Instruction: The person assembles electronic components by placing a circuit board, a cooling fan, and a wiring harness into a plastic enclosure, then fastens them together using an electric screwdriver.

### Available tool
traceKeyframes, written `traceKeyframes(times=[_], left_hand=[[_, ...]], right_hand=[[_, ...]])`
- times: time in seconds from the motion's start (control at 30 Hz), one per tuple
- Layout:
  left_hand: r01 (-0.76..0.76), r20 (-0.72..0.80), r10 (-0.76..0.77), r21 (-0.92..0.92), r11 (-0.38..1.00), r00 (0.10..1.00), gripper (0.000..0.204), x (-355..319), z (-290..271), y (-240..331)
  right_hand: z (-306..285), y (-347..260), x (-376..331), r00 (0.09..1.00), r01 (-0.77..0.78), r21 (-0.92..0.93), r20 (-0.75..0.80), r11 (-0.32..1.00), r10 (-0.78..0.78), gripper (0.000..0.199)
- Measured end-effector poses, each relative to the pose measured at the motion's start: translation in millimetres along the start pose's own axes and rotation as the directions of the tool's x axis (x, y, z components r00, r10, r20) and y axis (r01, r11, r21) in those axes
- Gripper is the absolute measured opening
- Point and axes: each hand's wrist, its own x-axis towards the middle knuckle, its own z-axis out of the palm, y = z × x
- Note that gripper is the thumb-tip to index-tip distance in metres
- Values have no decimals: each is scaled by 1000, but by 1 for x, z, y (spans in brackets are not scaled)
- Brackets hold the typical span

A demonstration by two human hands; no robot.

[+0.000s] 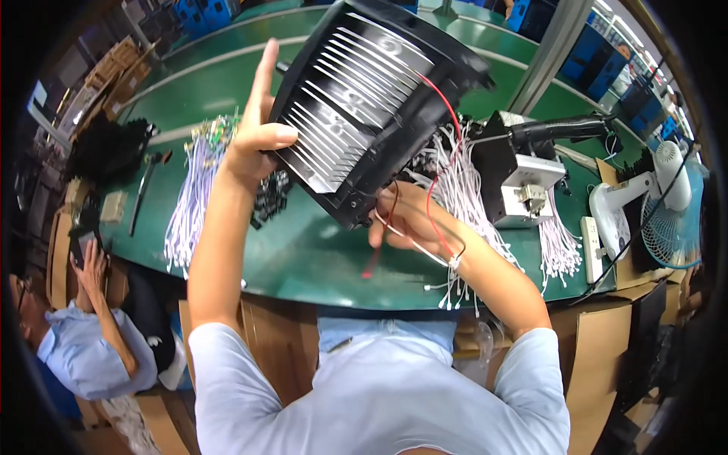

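The slatted housing (345, 114), upper centre of frame, is likely stiff and light; hold its rim, clear of the red wire (458, 130). Left hand (254, 148) grasps its side; right hand (413, 218), near the lower corner: grip unclear.

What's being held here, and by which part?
A black housing with silvery slats: the left hand grips its left edge. The right hand is at its lower end; whether it grips housing or wires, I can't tell.
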Motion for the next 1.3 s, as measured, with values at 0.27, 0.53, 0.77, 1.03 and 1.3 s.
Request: traceKeyframes(times=[0.27, 0.53, 0.77, 1.03, 1.3], left_hand=[[-8, 250, -227, 688, 725, 941, 129, -44, 10, 5], [-382, 444, -229, 884, 269, 866, 104, -64, 39, -19], [-355, 378, -316, 926, 132, 870, 100, -78, 58, -13], [-386, 407, -239, 913, 134, 881, 86, -80, 62, -10], [-351, 370, -300, 929, 115, 880, 99, -74, 69, -13]], right_hand=[[7, 51, -87, 990, -125, -1, -66, 992, 125, 46], [11, -32, -163, 846, 160, -823, -171, 546, -505, 28], [12, -33, -78, 728, 55, -947, 256, -318, -636, 55], [17, -21, -44, 714, 194, -969, 246, -152, -656, 42], [22, -21, -47, 730, 56, -998, 17, 35, -683, 32]])
